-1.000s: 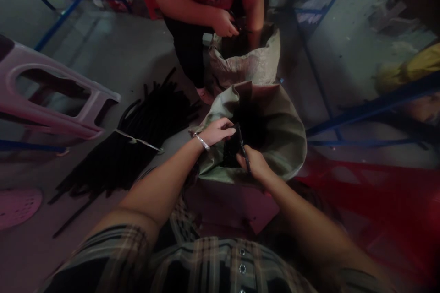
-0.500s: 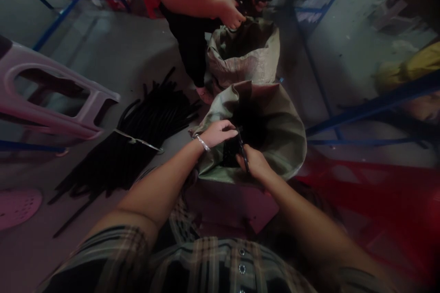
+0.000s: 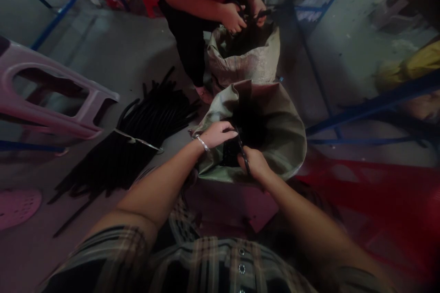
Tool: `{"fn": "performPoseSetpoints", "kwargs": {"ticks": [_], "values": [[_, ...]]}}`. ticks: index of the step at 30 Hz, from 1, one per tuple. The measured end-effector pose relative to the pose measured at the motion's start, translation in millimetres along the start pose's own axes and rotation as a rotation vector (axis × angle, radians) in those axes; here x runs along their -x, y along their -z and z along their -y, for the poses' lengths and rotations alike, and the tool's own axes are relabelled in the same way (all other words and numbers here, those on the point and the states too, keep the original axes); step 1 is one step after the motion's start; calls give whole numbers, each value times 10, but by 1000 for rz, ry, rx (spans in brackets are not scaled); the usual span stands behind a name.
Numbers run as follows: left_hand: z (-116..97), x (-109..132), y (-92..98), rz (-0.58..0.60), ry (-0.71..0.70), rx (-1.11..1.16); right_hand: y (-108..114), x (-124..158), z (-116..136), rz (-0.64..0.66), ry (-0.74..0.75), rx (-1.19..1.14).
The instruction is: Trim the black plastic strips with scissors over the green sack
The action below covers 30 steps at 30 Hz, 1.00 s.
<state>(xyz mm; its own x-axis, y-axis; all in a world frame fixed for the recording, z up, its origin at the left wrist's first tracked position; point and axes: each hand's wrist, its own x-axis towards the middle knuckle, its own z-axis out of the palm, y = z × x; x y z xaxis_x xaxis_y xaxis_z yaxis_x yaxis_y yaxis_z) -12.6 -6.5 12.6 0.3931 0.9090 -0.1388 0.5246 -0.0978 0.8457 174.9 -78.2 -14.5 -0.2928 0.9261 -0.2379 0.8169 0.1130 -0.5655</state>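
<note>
My right hand (image 3: 255,162) is closed round the dark handles of a pair of scissors (image 3: 244,158) over the near side of an open woven sack (image 3: 287,146). The blades point up and away, close to the fingertips of my left hand (image 3: 220,134). That hand, with a bracelet at the wrist, has its thumb and fingers bent together at the sack's left side. Whatever it grips is lost in the dark. Black material (image 3: 231,152) shows below it inside the sack, too dim to tell apart.
A bundle of long black tubes (image 3: 137,146), tied with a pale cord, lies on the floor at left, near a plastic stool (image 3: 99,91). Across from me a person's hands (image 3: 233,18) work with dark items above a second sack (image 3: 247,66). Blue metal bars (image 3: 378,103) cross the right side.
The scissors have shifted slightly near my left fingertips; both my hands stay almost in place. The other person's hands have moved a little lower over the far sack.
</note>
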Motion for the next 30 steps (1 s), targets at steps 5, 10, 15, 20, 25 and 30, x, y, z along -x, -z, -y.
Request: {"fn": "performPoseSetpoints", "kwargs": {"ticks": [5,10,15,20,25,30], "values": [[24,-6,-12,7,13,-2,-26,3,15,-26,2,-89],[34,-2,-17,-7,5,-45,-85,-3,-4,-38,-12,-155],[49,-4,-15,-17,-20,-84,-106,-2,-7,-43,-19,-190],[55,-12,-12,-10,-13,-84,-102,1,4,-49,-19,-213],[46,-12,-3,-1,-9,-108,-113,-7,1,-49,-45,-226],[54,-10,6,-23,-25,-157,-151,-10,-17,-52,-56,-287]]}}
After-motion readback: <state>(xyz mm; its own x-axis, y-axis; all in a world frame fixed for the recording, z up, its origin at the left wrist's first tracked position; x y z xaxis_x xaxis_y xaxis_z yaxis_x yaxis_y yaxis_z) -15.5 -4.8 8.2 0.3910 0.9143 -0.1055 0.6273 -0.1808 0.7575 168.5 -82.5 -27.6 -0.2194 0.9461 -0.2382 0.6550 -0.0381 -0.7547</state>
